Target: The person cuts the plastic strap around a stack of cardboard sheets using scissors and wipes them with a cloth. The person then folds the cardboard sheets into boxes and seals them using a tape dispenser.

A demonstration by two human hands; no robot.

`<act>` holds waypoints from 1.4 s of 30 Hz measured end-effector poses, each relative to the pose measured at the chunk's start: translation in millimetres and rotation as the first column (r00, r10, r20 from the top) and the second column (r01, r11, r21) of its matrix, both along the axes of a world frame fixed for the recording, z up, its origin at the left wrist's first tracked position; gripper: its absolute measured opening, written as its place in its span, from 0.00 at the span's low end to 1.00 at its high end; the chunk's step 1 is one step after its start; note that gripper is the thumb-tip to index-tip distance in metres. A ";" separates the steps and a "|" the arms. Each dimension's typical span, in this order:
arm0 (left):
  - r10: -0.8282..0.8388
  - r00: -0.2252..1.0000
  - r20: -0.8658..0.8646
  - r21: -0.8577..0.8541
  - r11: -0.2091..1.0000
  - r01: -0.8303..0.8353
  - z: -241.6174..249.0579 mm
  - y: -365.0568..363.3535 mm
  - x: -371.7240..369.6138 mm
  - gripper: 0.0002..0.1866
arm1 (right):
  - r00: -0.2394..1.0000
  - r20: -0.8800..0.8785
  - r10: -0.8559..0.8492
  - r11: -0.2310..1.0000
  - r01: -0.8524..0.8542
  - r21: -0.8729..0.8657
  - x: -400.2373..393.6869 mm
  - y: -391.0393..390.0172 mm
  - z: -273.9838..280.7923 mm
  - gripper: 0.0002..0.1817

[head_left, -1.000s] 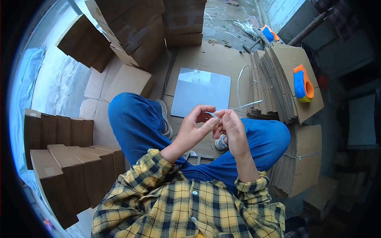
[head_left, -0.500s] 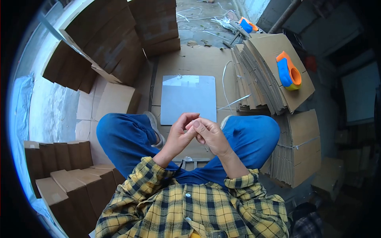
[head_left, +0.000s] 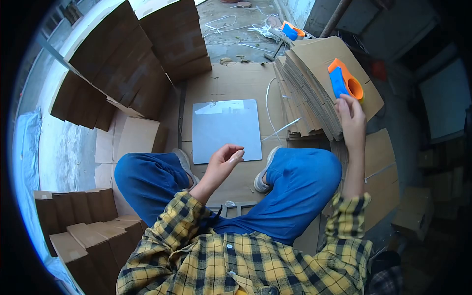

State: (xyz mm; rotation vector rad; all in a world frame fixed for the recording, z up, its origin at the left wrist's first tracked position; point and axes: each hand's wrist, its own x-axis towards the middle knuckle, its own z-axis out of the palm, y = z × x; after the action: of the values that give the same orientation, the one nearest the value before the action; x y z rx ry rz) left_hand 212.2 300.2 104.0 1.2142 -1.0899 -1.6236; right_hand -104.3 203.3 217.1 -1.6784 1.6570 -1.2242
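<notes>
At your far left, a blue plastic sheet (head_left: pixel 27 147) hangs down beside two rows of brown cardboard boxes (head_left: pixel 93 234), whose contents are hidden from this angle. Above them, tall stacks of cardboard boxes (head_left: pixel 118 64) rise toward the top, and a lighter carton (head_left: pixel 140 136) stands at their foot; you cannot see inside any of these either. Your left hand (head_left: pixel 222 164) hovers over the near edge of a pale square board (head_left: pixel 226 129), its fingers curled and its thumb close to the index finger; you cannot tell whether they pinch anything. Right of the board, a thin white strap (head_left: pixel 268 98) curves across the floor cardboard (head_left: pixel 236 81), near a second tape dispenser (head_left: pixel 291 32) farther back. The orange-and-blue tape dispenser (head_left: pixel 340 82) lies on top of a stack of flattened cartons (head_left: pixel 307 93), well apart from your left hand. Your right hand (head_left: pixel 353 118) is at its near end, fingers partly bent; you cannot tell whether they grip it. Below that, a strapped bundle of flattened cartons (head_left: pixel 381 160) stands beside your right forearm.
</notes>
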 end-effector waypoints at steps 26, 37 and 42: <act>0.106 0.994 0.030 0.158 0.981 -0.109 -27.6 -324.2 -243.6 0.18 | 0.645 -0.752 -0.136 0.938 0.329 0.112 -114.5 -72.7 -57.2 0.23; 0.396 0.755 -0.523 -0.173 0.818 -0.549 79.2 -234.5 7.2 0.08 | 0.660 -0.607 -0.442 0.796 0.600 0.073 -178.1 34.6 -17.8 0.27; 0.516 0.841 -0.164 -0.414 0.738 -0.533 130.5 -142.6 122.6 0.08 | 0.488 -0.711 -0.507 0.735 0.676 -0.060 -194.7 86.6 -45.2 0.28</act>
State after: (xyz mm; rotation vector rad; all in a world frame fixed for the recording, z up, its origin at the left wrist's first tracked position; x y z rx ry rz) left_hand 334.8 157.6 234.5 1.0449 -0.9130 -0.8895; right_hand -299.0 289.9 171.9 -1.5236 2.9259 -0.5708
